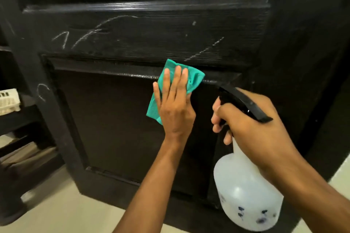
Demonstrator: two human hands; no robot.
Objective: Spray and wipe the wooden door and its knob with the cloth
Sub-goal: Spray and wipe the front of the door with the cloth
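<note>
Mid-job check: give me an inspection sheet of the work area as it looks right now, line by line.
Surface: dark wooden door, panelled; white chalk-like scribbles on the rail above the cloth, another mark on the left stile.
Job's things: green cloth flat against the panel's top moulding; white spray bottle with black trigger head, nozzle towards the door. Knob not in view.
Clutter: white slotted basket on dark shelving at left.
Grippers: left hand presses the cloth with straight fingers; right hand grips the bottle neck, fingers at the trigger.
Cables: nothing seen.
Surroundings: pale floor below; dim lighting.
</note>
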